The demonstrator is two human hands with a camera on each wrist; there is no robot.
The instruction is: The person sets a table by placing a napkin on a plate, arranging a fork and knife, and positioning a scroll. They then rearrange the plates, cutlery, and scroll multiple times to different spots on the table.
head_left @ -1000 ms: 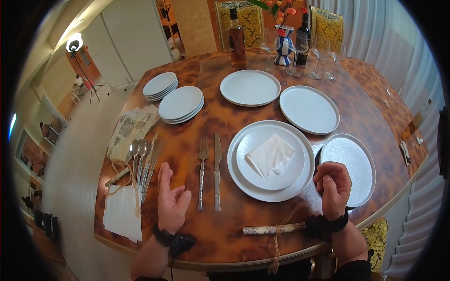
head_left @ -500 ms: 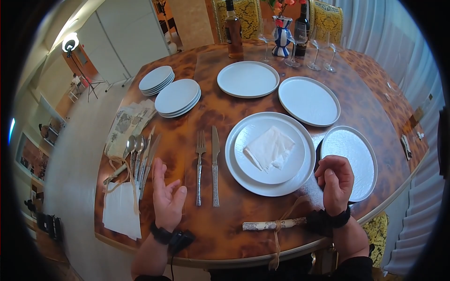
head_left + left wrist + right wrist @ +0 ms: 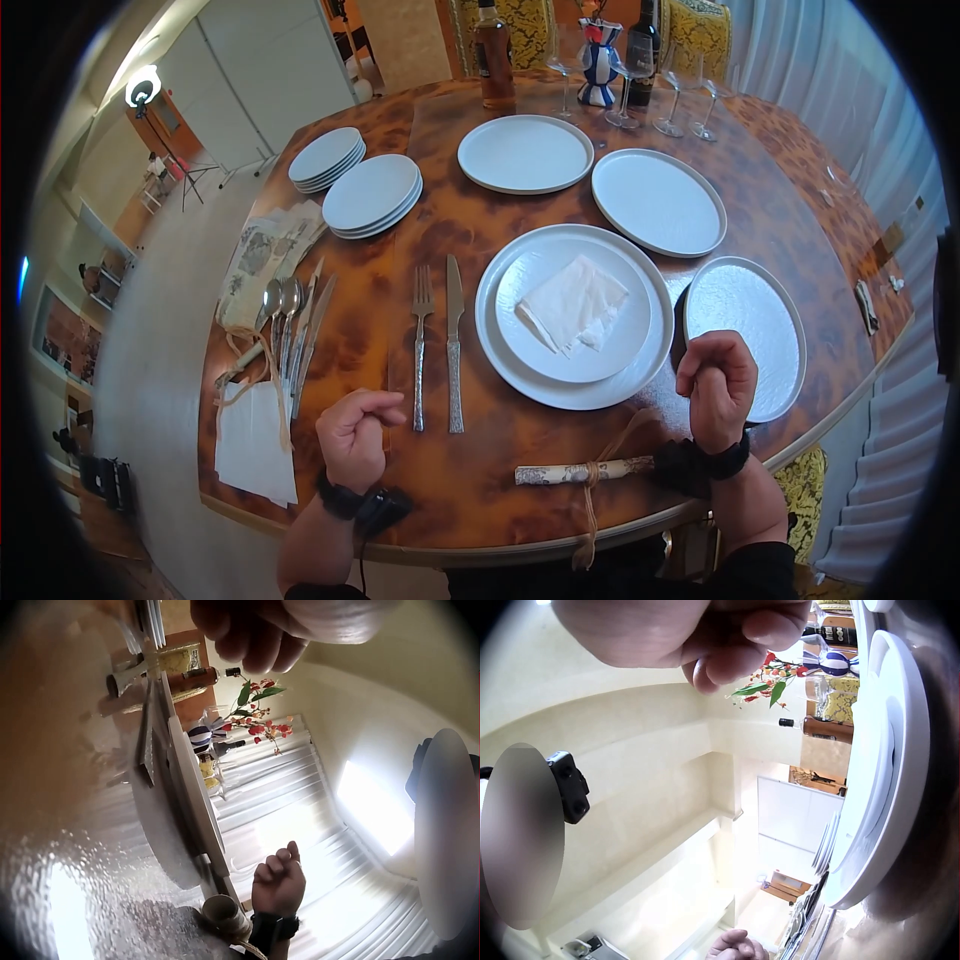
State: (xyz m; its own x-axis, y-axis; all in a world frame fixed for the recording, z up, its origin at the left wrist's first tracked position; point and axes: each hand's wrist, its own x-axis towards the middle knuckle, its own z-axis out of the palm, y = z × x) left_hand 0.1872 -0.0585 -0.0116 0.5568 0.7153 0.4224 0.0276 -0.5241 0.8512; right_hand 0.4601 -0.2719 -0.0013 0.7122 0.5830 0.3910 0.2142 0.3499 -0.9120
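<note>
My left hand (image 3: 357, 437) is held over the table's front left with its fingers curled in, and it grips nothing. A fork (image 3: 420, 345) and a table knife (image 3: 455, 345) lie side by side just beyond it. The right hand (image 3: 718, 388), fingers also curled and holding nothing, overlaps the front of a white plate (image 3: 765, 310) at right. Between the hands stands a small white plate (image 3: 612, 363) on a larger white plate (image 3: 487, 320), topped by a folded white napkin (image 3: 572, 300). In front of these lies a rolled patterned napkin (image 3: 548, 474) tied with twine.
Spoons (image 3: 289, 300) and more knives lie at left, beside patterned napkins (image 3: 262, 262) and a white napkin (image 3: 255, 445). Stacked small plates (image 3: 372, 193) and two large plates (image 3: 525, 155) sit farther back. Bottles (image 3: 495, 65), a vase (image 3: 598, 65) and stemmed glasses (image 3: 672, 90) stand behind.
My left hand has gone from spread, raised fingers to curled ones and sits lower. The right hand has stayed curled in nearly the same place. The head view has tilted down slightly.
</note>
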